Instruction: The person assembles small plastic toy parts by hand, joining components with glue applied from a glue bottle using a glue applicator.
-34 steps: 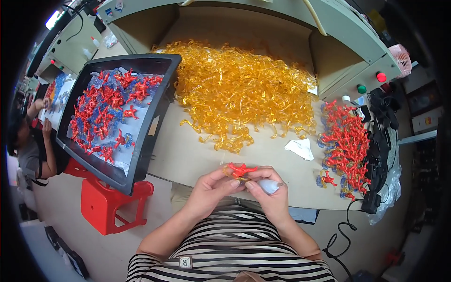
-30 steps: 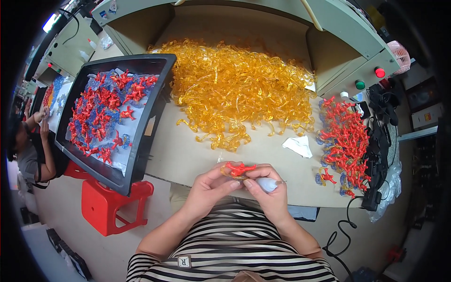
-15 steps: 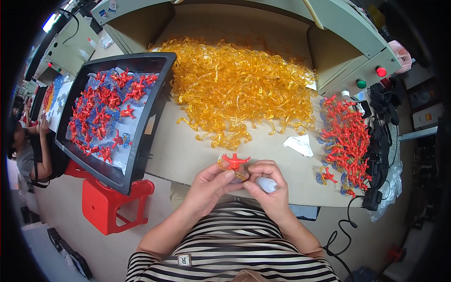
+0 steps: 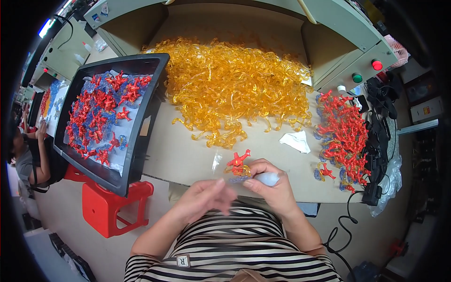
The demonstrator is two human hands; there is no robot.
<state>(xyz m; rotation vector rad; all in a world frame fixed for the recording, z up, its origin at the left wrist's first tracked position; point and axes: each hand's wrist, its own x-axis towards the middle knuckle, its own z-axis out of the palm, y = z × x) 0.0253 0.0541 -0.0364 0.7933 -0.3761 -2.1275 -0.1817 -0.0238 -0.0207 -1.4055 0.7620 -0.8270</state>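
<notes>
Well left of the left grip, there's the black plastic tray (image 4: pixel 134 155), paper-lined and loaded with glossy red-and-blue figurines (image 4: pixel 104 100); nearer that grip, a smooth red stool (image 4: pixel 98 209). Below the grip, a square shirt patch (image 4: pixel 183 261) bears a dark printed letter. Here's the left grip (image 4: pixel 202 199), blurred, empty, fingers loosely spread! Beyond both grips, glassy amber curls (image 4: pixel 235 89) heap the tabletop (image 4: pixel 188 162). And there's the red figurine (image 4: pixel 238 160), amber and bluish below, pinched by the right grip (image 4: pixel 274 192), which cradles a pale rounded bottle (image 4: pixel 268 178). Right of it: crumpled white tissue (image 4: pixel 295 142), then a tangled red-and-blue pile (image 4: pixel 345 141).
</notes>
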